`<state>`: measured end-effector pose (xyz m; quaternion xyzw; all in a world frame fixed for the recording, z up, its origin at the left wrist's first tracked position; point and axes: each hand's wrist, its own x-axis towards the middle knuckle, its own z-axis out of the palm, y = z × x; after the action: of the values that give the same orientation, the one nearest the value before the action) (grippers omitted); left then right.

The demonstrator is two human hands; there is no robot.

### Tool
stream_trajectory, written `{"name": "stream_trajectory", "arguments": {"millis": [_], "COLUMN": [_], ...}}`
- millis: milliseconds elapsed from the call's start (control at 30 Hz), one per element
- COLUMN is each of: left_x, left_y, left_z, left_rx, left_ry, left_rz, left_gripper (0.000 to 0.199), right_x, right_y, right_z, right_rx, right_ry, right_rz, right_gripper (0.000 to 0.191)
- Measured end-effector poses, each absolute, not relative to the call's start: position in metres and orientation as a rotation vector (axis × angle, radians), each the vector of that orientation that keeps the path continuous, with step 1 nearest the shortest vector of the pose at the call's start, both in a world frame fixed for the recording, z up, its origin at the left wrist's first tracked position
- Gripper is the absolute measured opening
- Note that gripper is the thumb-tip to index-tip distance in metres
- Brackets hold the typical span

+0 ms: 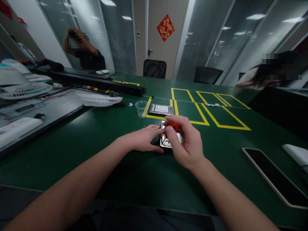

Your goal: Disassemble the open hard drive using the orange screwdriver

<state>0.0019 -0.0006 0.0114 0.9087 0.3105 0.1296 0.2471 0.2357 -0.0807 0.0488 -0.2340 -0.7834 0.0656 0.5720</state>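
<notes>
A silver hard drive lies on the green table in front of me, partly covered by my hands. My left hand rests at its left edge, thumb and fingers spread apart, touching the drive. My right hand is closed round a red and black screwdriver, above the drive's right part. A thin dark shaft slants down to the drive's lower left. Just beyond, a second hard drive with a white label lies inside yellow tape, beside a clear plastic cup.
Yellow tape rectangles mark the green table. White fan parts and a long black bar lie at left. A phone lies at right. One person sits at back left, another at back right.
</notes>
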Motion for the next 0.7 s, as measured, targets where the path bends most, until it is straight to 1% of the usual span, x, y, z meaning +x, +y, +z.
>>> {"name": "stream_trajectory", "arguments": {"millis": [200, 300, 700], "left_x": [0.0016, 0.0017, 0.0016], "left_y": [0.0008, 0.0009, 0.002], "left_z": [0.0089, 0.0092, 0.0059], "left_rx": [2.493, 2.51, 2.482], "left_ry": [0.858, 0.839, 0.881], "left_rz": [0.377, 0.378, 0.369], "left_gripper": [0.095, 0.1, 0.1], "right_x": [0.2378, 0.2379, 0.239], "right_y": [-0.0814, -0.081, -0.0805], "right_z": [0.046, 0.045, 0.05], "right_rx": [-0.531, -0.524, -0.552], "right_ry": [-1.824, -1.818, -1.849], "right_rz": [0.238, 0.268, 0.157], "right_gripper": [0.032, 0.036, 0.035]}}
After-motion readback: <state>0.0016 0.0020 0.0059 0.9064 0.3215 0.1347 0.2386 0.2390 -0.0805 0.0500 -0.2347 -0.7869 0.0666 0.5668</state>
